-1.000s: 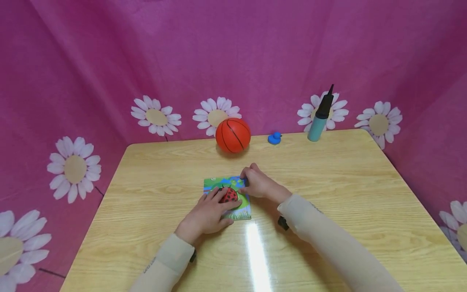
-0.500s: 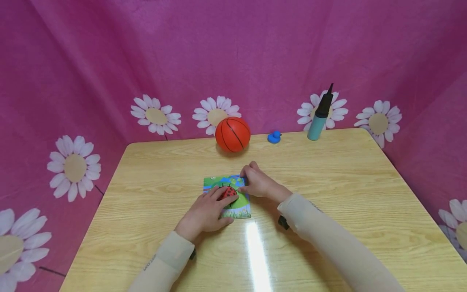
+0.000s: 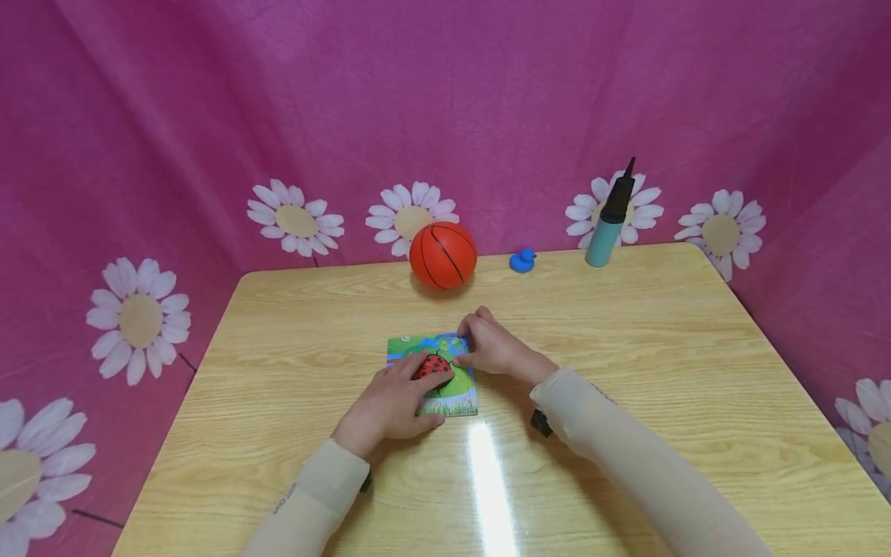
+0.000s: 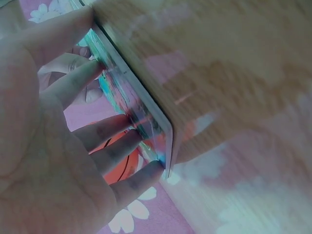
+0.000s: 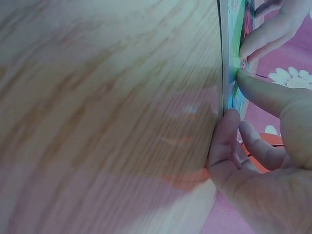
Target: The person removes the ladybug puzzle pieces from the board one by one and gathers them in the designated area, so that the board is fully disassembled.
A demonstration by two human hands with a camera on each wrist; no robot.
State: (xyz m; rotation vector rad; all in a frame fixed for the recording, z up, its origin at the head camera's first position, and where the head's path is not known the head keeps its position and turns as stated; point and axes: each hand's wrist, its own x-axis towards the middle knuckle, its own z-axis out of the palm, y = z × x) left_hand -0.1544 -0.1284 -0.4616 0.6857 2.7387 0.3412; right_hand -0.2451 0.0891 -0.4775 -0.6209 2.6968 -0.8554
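A square ladybug jigsaw puzzle (image 3: 461, 389) lies flat on the wooden table, with a red spotted ladybug on a green and blue scene. My left hand (image 3: 390, 398) rests spread over its left and lower part, covering some of the picture. In the left wrist view its straight fingertips touch the face of the puzzle (image 4: 127, 90) near the rim. At the upper right corner my right hand (image 3: 493, 348) pinches the puzzle. Seen from the right wrist, the thumb (image 5: 258, 90) presses on the face while the curled index finger sits against the side edge.
Behind the puzzle stands an orange toy basketball (image 3: 444, 257). A small blue rubber duck (image 3: 523, 261) is to its right, then a teal hand pump (image 3: 605, 236) with a black nozzle. A pink curtain (image 3: 487, 100) with daisies surrounds the wooden table (image 3: 292, 325).
My left fingers have shifted slightly toward the left, showing a little more of the ladybug. The right hand keeps its place at the corner, and the puzzle stays put.
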